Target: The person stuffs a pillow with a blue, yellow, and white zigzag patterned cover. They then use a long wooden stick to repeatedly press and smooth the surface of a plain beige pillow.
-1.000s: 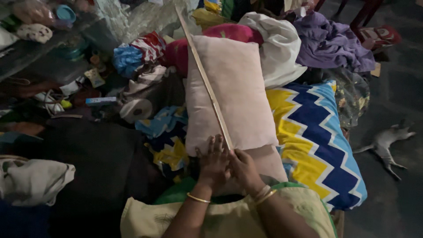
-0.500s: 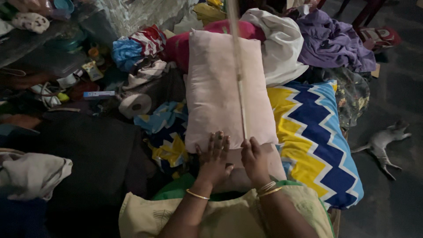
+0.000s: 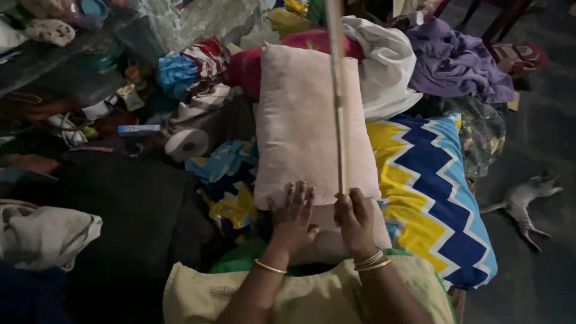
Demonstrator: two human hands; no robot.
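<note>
Wooden and thin, a long flat stick (image 3: 339, 102) rises from the right hand (image 3: 355, 219), its grip closed round the near end. Left hand (image 3: 293, 217) lies flat, fingers spread, on the soft pale-pink pillow (image 3: 300, 120). Right, zigzag blue-yellow cloth (image 3: 432, 186); far, crumpled purple fabric (image 3: 456, 60)

Bare pink pillow (image 3: 303, 120) top ahead; clothes heaps (image 3: 384, 60) behind, paper roll (image 3: 186, 143) and clutter leftward.
</note>
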